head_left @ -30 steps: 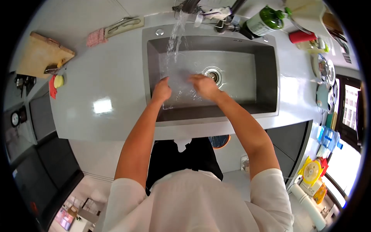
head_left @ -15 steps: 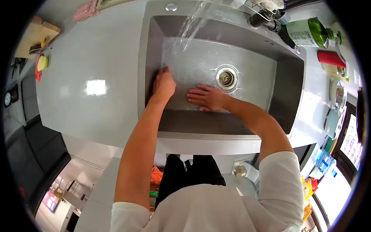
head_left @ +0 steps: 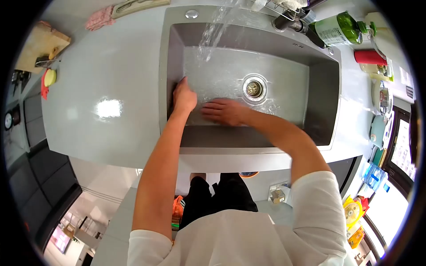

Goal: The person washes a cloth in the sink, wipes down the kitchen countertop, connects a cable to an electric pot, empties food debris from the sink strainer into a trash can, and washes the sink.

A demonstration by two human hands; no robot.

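Inside the stainless steel sink (head_left: 284,66), both hands are low in the basin. My left hand (head_left: 184,96) is against the left wall, its back toward me; most of its fingers are hidden on the wall side, so I cannot tell whether they are curled. Flat on the wet sink floor, left of and below the drain (head_left: 254,88), lies my right hand (head_left: 224,111). Its fingers are stretched out to the left, slightly blurred, with nothing held. Running water (head_left: 213,37) falls into the back left of the basin.
A green bottle (head_left: 339,30) lies in view at the back right, near a wire rack (head_left: 284,9) and a red object (head_left: 369,57). Along the back left are a pink cloth (head_left: 99,18) and a wooden board (head_left: 49,44). Grey countertop (head_left: 88,75) extends left of the sink.
My right hand has slid left across the sink floor, away from the drain. My left hand stays by the left wall. The view has shifted slightly.
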